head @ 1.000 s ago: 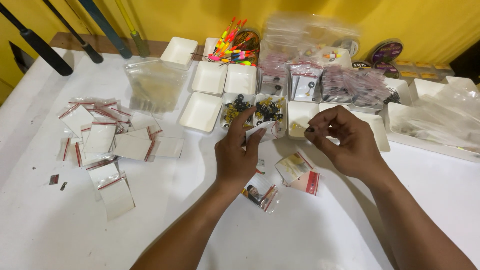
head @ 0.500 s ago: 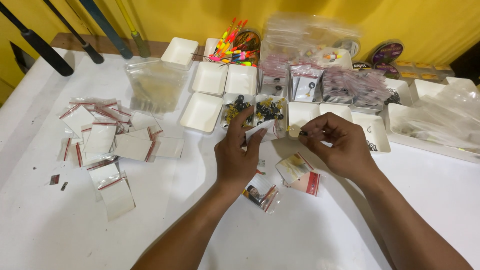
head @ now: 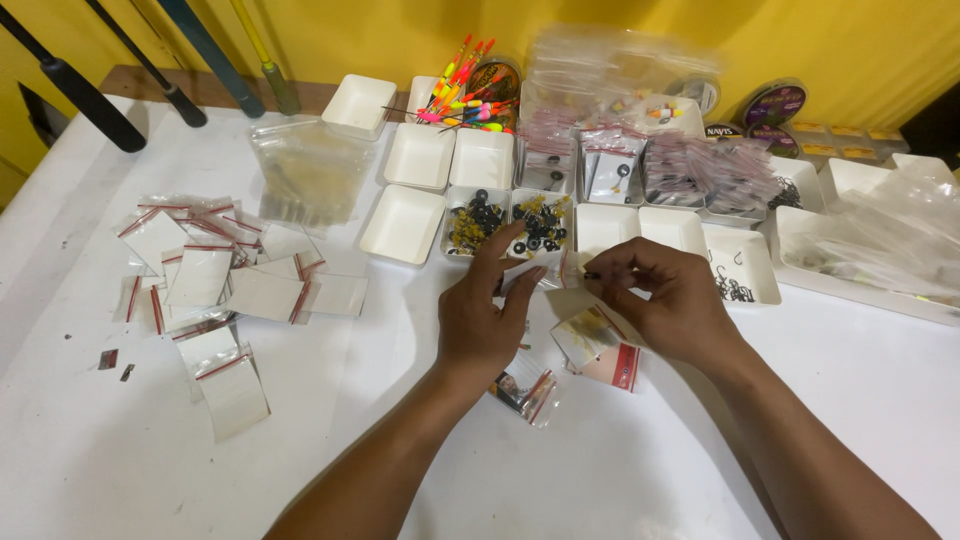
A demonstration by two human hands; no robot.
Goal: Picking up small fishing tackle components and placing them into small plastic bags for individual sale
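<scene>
My left hand (head: 487,315) pinches a small clear zip bag (head: 548,270) with a red seal strip, holding it open just above the white table. My right hand (head: 655,297) is close beside it, fingertips pinching a tiny black bead-like piece (head: 590,274) at the bag's mouth. Right behind the hands stand two white trays (head: 510,224) filled with small black and yellow tackle pieces. Several filled small bags (head: 597,346) lie on the table under and between my wrists.
A heap of empty zip bags (head: 225,285) lies at the left. Empty white trays (head: 420,155), a tray of hooks (head: 740,270), packets, bright floats (head: 465,90) and line spools (head: 772,104) crowd the back. Rod handles (head: 80,90) lean at the far left.
My right hand has moved left and down with the tiny piece, from over the trays to the bag's mouth. My left hand lowered the bag slightly.
</scene>
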